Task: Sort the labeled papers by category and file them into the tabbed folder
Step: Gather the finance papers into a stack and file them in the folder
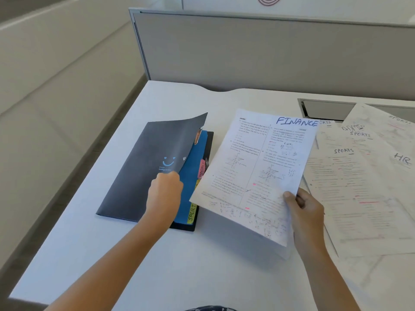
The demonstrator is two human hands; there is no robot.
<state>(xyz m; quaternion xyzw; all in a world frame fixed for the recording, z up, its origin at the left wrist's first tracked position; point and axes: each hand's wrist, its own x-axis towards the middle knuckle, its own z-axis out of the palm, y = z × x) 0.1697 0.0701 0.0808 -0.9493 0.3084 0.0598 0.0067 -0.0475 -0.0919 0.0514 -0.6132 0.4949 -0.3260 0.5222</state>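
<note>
A dark grey tabbed folder (143,167) lies on the white desk, its front cover lifted at the right edge. My left hand (165,191) grips that cover's edge. Under the cover a blue divider (193,167) shows, with a pink FINANCE tab (201,168) and a yellow SPORTS tab (192,215) along its right side. My right hand (303,212) holds a printed sheet marked FINANCE (258,167) by its lower right corner, raised just right of the folder.
Several loose papers (363,182) labeled SPORTS, ADMIN and HR are spread on the desk's right side. A grey partition (269,52) stands behind the desk (157,265). A cable slot (325,108) is cut into the desk's back edge.
</note>
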